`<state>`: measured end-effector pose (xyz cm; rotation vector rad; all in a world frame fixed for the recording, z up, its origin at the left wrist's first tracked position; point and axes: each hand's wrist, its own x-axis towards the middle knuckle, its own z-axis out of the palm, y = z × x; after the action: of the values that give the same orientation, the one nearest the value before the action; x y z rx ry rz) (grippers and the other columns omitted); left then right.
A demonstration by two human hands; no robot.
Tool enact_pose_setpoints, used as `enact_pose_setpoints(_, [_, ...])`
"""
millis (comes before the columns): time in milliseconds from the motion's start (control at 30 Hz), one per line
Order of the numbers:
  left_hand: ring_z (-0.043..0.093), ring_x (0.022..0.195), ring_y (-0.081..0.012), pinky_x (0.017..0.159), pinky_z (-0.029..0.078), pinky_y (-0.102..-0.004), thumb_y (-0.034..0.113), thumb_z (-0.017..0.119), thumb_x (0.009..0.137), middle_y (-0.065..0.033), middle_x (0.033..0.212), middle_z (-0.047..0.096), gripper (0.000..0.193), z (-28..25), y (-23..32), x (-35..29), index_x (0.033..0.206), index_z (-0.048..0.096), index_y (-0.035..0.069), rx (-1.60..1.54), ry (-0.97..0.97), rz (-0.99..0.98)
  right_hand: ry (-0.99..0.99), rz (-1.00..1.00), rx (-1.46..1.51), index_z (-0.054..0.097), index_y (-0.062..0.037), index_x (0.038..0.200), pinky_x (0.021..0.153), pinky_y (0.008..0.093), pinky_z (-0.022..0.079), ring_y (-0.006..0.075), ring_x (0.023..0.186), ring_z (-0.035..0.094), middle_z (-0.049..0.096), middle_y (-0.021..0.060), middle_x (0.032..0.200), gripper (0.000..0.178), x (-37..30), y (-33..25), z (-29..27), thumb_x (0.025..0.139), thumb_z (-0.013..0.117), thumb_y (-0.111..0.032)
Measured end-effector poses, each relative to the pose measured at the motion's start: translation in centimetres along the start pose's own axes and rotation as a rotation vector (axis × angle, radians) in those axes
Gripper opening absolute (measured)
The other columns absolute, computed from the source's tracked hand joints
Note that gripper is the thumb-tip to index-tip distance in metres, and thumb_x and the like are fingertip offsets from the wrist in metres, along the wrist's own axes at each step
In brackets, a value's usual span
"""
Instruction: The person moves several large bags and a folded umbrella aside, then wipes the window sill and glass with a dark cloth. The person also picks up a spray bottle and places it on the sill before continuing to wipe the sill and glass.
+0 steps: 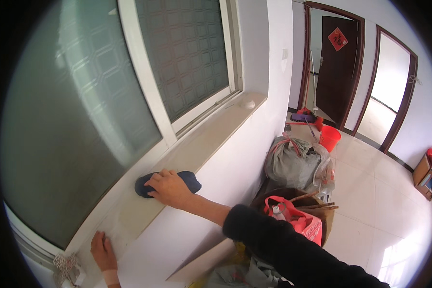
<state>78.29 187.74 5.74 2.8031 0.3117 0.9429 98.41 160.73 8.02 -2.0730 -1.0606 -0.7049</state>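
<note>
A dark blue cloth (192,181) lies bunched on the pale window sill (211,137). My right hand (170,188) is closed over it and presses it onto the sill, close to the window frame. Part of the cloth shows on either side of my fingers. My left hand (103,250) rests on the near end of the sill with its fingers laid on the surface, holding nothing. Beside it, at the lower left, stands a small pale lattice-like ornament (66,264). Toward the far end of the sill sits a small white rounded object (247,103).
Frosted sliding window panes (182,53) rise behind the sill. Below on the right are a filled grey bag (293,163), a red carrier bag (305,223) with a bottle, and an orange-red bucket (330,138). Farther back stand a broom (303,117) and a dark door (336,72).
</note>
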Motion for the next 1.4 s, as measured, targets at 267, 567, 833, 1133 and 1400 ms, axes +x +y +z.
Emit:
enact_pose_setpoints(267, [0.05,0.102,-0.0306,0.089,0.038,-0.0366,0.007,0.047,0.085,-0.0165,0.108,0.055,0.023,-0.4,-0.9,-0.6,0.106,0.054,-0.002,0.067,-0.006,-0.08,0.071,0.138,-0.165,0.063,-0.0171,0.094,0.079,0.0341,0.042,0.0233,0.091,0.052,0.058,0.0018,0.092,0.024,0.1,15.2,-7.2,0.071,0.064,-0.025])
enact_pose_setpoints(567, [0.051,0.094,-0.0328,0.082,0.04,-0.0397,0.023,0.043,0.09,-0.0168,0.102,0.056,0.03,2.6,2.1,1.3,0.104,0.053,-0.002,0.196,0.078,-0.284,0.05,0.291,-0.246,0.062,-0.017,0.096,0.08,0.038,0.038,0.0246,0.094,0.05,0.058,0.0042,0.094,0.025,2.9,23.7,-10.8,0.074,0.062,-0.031])
enact_pose_setpoints(833, [0.052,0.09,-0.0318,0.079,0.041,-0.0398,0.016,0.049,0.084,-0.0152,0.097,0.056,0.022,2.2,2.2,1.5,0.099,0.054,0.0,0.151,0.082,-0.275,0.379,0.354,-0.694,0.06,-0.0144,0.102,0.077,0.0404,0.036,0.0261,0.094,0.046,0.05,0.0091,0.098,0.036,3.5,30.6,-16.7,0.072,0.064,-0.034])
enact_pose_setpoints(1133, [0.052,0.088,-0.0316,0.078,0.041,-0.0398,0.014,0.053,0.08,-0.0147,0.096,0.057,0.021,1.7,3.8,1.3,0.097,0.053,0.002,0.218,0.133,-0.198,0.1,0.716,-0.63,0.053,-0.0149,0.116,0.086,0.0417,0.036,0.031,0.098,0.05,0.057,0.017,0.102,0.061,1.9,35.1,-18.3,0.067,0.065,-0.049])
enact_pose_setpoints(1400, [0.052,0.091,-0.0328,0.079,0.041,-0.0404,0.013,0.055,0.079,-0.0141,0.096,0.057,0.021,1.8,4.8,1.4,0.096,0.053,0.002,0.198,0.144,-0.23,0.417,0.747,1.246,0.051,-0.0031,0.108,0.072,0.0316,0.048,0.024,0.083,0.06,0.059,0.0138,0.091,0.058,5.7,27.4,-20.6,0.082,0.04,-0.054])
